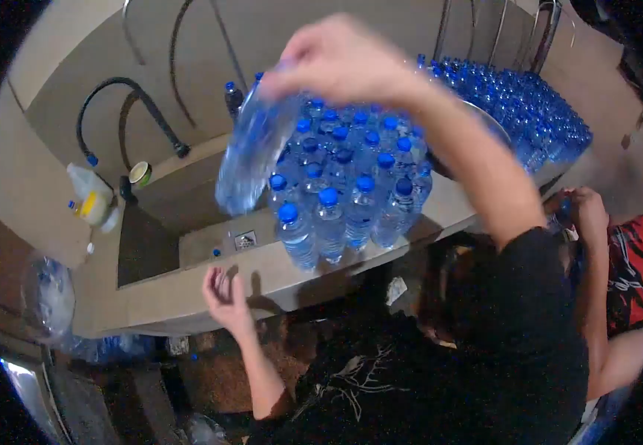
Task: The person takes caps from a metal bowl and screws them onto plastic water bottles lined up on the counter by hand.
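Raised above the counter, my right hand (336,63) is closed around the top of a clear bottle (253,148), which hangs tilted and blurred by motion. Below and to the left, my left hand (226,297) is held over the counter's front edge, its fingers partly curled and apart, with nothing in it. Several filled bottles with blue caps (329,215) stand upright in a tight group on the counter (180,300), just right of the hanging bottle. The cap end of the hanging bottle is hidden by my right hand.
A sink (203,245) with a black curved faucet (132,83) lies at the left. Beside it are a small cup (140,173) and a yellow-labelled container (95,208). Many more bottles (514,104) and part of a metal basin (488,122) are behind. Another person's hand (587,208) is at the right.
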`<state>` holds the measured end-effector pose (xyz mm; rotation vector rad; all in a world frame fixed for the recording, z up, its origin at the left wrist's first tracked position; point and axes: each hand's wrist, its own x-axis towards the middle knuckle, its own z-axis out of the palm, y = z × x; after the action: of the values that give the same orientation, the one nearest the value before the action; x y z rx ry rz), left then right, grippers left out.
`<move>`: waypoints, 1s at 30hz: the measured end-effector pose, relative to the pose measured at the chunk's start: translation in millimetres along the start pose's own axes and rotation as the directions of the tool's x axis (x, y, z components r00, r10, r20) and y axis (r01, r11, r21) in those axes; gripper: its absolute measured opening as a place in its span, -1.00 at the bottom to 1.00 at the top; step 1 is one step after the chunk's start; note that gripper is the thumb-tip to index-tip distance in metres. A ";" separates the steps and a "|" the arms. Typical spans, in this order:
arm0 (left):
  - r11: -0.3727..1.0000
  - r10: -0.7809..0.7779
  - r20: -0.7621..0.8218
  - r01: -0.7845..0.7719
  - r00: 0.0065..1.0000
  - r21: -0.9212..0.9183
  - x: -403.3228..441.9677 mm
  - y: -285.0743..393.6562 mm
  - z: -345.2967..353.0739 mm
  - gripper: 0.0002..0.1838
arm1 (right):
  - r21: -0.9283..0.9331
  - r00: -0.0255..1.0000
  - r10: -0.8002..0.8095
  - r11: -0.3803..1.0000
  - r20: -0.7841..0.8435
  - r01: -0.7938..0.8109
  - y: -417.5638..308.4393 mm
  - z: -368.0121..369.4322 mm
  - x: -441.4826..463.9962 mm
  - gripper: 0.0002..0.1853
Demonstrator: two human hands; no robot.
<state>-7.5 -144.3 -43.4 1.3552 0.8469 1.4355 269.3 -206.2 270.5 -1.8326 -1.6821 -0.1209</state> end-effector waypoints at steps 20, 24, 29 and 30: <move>0.800 0.358 0.495 -0.533 0.792 0.275 68.0 155.1 141.3 -0.79 | -0.132 0.956 0.271 0.957 0.108 -0.257 246.1 -9.3 -161.3 -0.63; 0.803 0.248 0.745 -0.562 0.619 0.199 89.7 168.6 277.7 -0.68 | 0.057 0.981 0.133 0.988 0.139 -0.142 266.0 9.9 -176.6 -0.49; 0.281 0.228 0.937 -0.939 0.265 0.197 107.2 132.3 436.1 -0.48 | 0.213 0.981 0.075 0.970 0.179 -0.113 275.5 4.2 -196.2 -0.41; 0.236 0.217 0.945 -0.953 0.245 0.193 116.1 108.2 465.1 -0.47 | 0.298 0.973 0.069 0.945 0.222 -0.135 279.2 1.7 -201.8 -0.36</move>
<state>438.3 -124.2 162.4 3.1396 0.1087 0.6848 490.4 -372.9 65.5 -1.7315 -1.6304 0.3745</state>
